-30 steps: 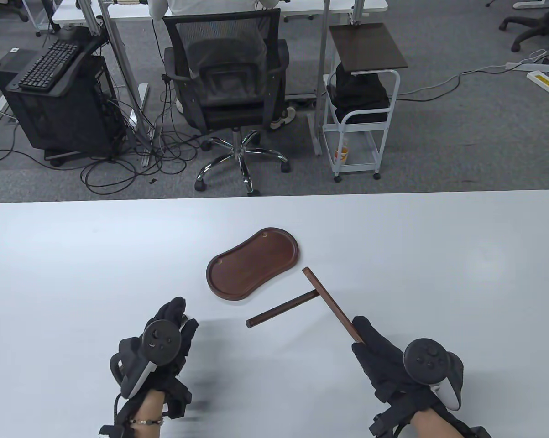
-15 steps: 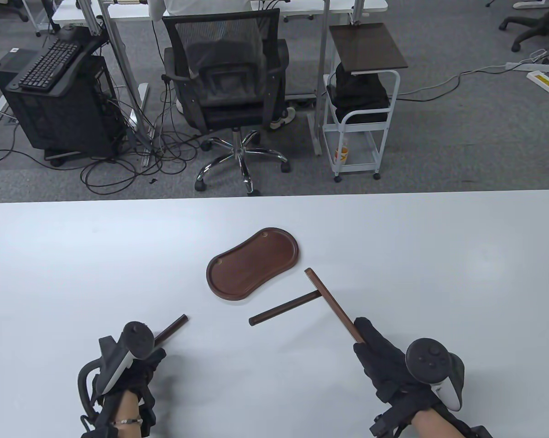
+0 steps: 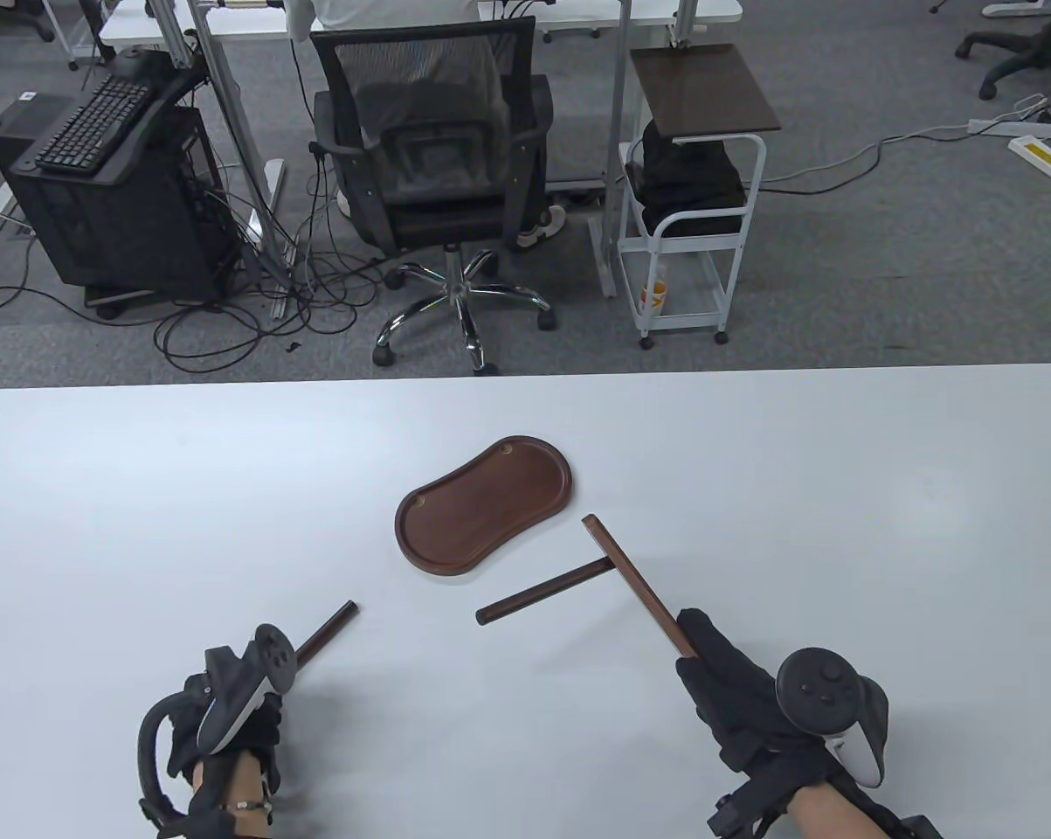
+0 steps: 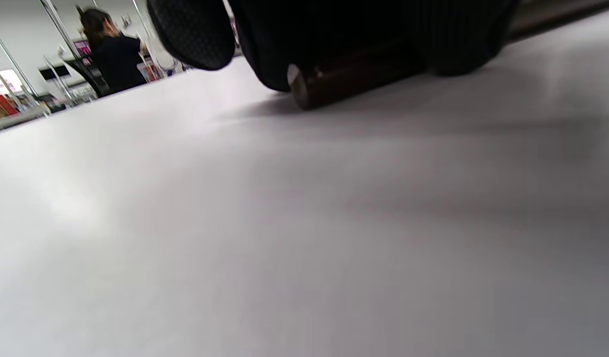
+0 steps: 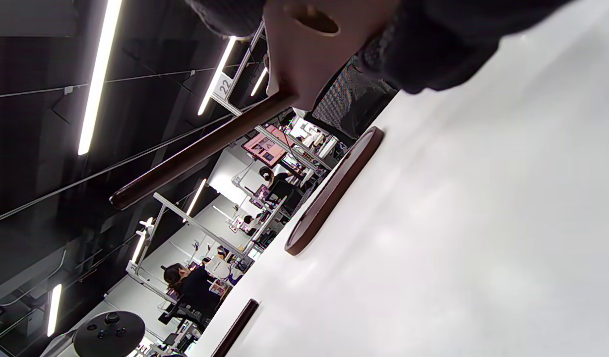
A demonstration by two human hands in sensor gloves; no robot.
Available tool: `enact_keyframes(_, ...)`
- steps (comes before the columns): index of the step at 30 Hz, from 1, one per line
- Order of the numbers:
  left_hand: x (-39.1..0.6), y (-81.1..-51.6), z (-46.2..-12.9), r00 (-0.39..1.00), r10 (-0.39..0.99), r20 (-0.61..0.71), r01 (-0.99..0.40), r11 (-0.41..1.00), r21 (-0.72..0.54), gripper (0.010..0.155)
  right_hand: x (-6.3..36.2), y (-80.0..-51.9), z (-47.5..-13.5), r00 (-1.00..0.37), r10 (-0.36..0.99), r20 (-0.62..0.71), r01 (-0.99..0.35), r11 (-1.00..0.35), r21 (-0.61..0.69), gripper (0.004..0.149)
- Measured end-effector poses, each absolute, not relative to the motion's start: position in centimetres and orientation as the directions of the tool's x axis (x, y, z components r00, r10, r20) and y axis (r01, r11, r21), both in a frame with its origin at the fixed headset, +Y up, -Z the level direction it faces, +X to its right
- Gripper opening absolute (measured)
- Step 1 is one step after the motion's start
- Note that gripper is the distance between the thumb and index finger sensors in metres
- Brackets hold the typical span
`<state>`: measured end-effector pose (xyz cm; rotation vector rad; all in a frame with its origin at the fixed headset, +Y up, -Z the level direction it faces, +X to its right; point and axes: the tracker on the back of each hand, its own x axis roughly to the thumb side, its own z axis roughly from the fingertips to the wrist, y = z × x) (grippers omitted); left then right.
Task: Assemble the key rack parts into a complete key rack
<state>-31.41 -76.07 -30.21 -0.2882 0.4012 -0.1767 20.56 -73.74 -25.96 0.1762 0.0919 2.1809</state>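
A dark wooden bean-shaped tray base (image 3: 481, 507) lies flat at the table's middle. My right hand (image 3: 708, 664) grips the near end of a flat crossbar (image 3: 634, 581) that has one round rod (image 3: 542, 594) fitted into it, forming a T held just above the table. In the right wrist view the crossbar (image 5: 309, 54) shows an open hole near my fingers, and its rod (image 5: 195, 153) sticks out to the left. My left hand (image 3: 267, 690) grips the near end of a second, loose rod (image 3: 328, 629) lying on the table. The left wrist view shows the fingers (image 4: 334, 29) wrapped over that rod's end (image 4: 334, 82).
The white table (image 3: 141, 524) stretches wide on both sides of the parts. Its far edge runs behind the tray, with an office chair (image 3: 433, 166) and a small cart (image 3: 691, 183) on the floor beyond. The tray (image 5: 334, 191) lies beyond the right hand.
My left hand has drawn back and to the left and rolled onto its side, uncovering the loose rod it holds. The right hand and the T piece have barely moved.
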Motion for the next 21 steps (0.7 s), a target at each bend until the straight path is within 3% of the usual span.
enact_keyframes(13, -31.0, -75.9, -30.1, 0.902, -0.285, -0.324, 0.178, 0.930, -0.323, 0.049, 20.5, -73.9, -25.9, -0.574, 0.815, 0.081, -0.804, -0.579, 0.137, 0.060)
enact_keyframes(21, -30.1, -73.7, -29.7, 0.924, -0.210, -0.318, 0.151, 0.968, -0.202, 0.049, 20.5, -73.9, -25.9, -0.568, 0.820, 0.069, -0.809, -0.571, 0.137, 0.060)
